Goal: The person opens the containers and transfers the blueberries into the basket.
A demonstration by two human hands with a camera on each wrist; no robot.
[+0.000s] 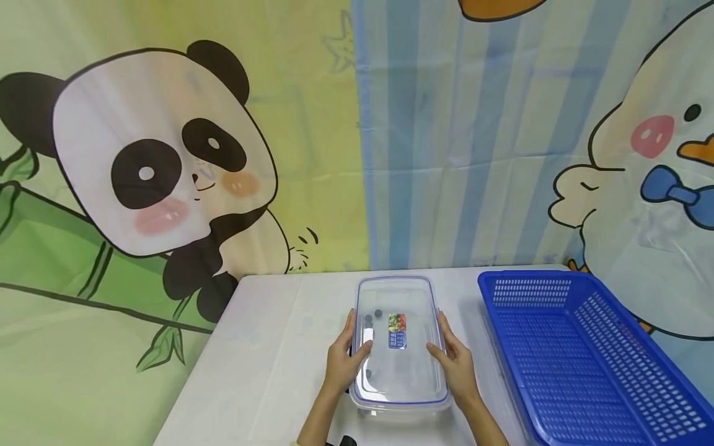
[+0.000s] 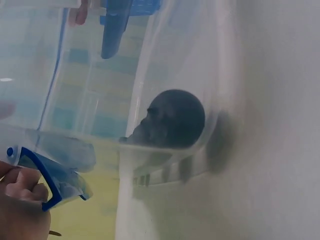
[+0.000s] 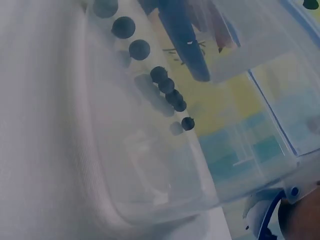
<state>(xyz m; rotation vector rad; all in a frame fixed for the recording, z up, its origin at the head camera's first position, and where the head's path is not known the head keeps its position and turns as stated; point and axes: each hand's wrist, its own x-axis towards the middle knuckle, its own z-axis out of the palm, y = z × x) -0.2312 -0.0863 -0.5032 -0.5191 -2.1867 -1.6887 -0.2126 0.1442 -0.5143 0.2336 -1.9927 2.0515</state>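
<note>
Fingers of both hands clamped on a clear lidded food container (image 1: 413, 375): left hand (image 1: 343, 364) at its 9 o'clock side, right hand (image 1: 458, 367) at 3 o'clock, thumbs over the lid (image 1: 401, 294), other fingers down the sides. Blue-edged latches show beside both hands: left latch (image 2: 57, 182) stands out at an angle, right latch (image 3: 270, 212) partly cropped. Fruit-picture sticker (image 1: 397, 331) mid-lid. Dark balls (image 3: 166, 85) inside, lined up toward 8 to 10 o'clock in head view, some touching, some apart. Container sits on white desk (image 1: 268, 365), around 6 o'clock in head view. Blue perforated basket (image 1: 519, 365) near, 3 o'clock from container. Printed curtain (image 1: 424, 155) at 12: panda (image 1: 173, 99) toward 10, white bird (image 1: 641, 260) with bow tie toward 2.
</note>
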